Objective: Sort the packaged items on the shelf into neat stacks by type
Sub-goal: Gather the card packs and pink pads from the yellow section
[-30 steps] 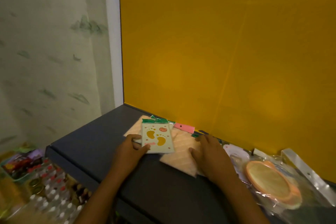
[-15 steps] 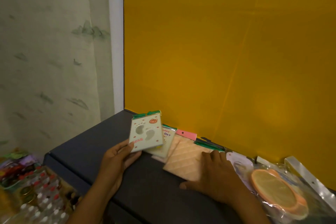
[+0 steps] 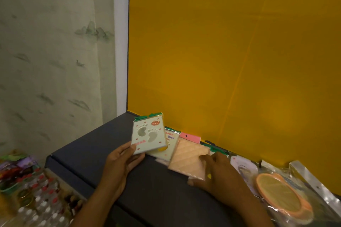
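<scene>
Packets (image 3: 284,192) (perhaps sponges) beside right hand (image 3: 219,177)

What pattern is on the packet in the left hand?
Pale green packet with two footprint cut-outs and a red bear face, head view.

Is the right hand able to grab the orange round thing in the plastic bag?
Probably yes. The right hand lies on the peach packet, holding nothing, and the orange round thing sits uncovered just beside it.

It looks like a small shop: sealed packets (image 3: 186,160) lie on a dark shelf (image 3: 88,155), with tiny bottles (image 3: 42,208) displayed below.
</scene>
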The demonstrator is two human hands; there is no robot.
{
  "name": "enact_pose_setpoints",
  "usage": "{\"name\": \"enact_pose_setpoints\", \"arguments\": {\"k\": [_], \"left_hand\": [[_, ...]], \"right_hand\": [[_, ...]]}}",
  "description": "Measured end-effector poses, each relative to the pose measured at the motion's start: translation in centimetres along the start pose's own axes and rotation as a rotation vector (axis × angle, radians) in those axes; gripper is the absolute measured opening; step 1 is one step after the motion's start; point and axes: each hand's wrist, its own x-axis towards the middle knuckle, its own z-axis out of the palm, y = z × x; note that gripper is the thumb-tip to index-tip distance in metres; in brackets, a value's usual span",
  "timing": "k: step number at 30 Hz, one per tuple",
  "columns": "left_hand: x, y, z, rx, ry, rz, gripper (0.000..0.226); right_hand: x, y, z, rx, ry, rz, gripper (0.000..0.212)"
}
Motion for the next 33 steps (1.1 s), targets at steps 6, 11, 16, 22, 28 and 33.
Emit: {"name": "enact_pose_setpoints", "arguments": {"k": [6,11,16,22,28,33], "left_hand": [[-0.1,0.0,-0.1,0.027,-0.010,-0.002,0.023],[-0.2,0.1,-0.2,0.028,-0.009,-0.007,0.020],[-0.3,0.1,-0.1,0.024,-0.016,-0.003,0.015],[0.1,0.0,-0.5,0.044,-0.043,-0.026,0.022],[-0.6,0.2,-0.1,0.100,-0.046,-0.034,0.030],[-3.8,0.1,1.7,0.098,-0.081,-0.036,0.029]], "right_hand": [[0.1,-1.1,0.2,-0.152,0.026,-0.042,0.076],[-0.5,-0.6,-0.1,-0.070,0.179,-0.026,0.062],[-0.2,0.0,0.5,0.380,0.282,-0.021,0.050],[0.5,0.2,0.5,1.107,0.163,0.173,0.028],[-0.3,1.0,-0.1,1.278,0.265,0.226,0.021],[-3.7,2.9,-2.1,1.320,0.361,0.204,0.029]]}}
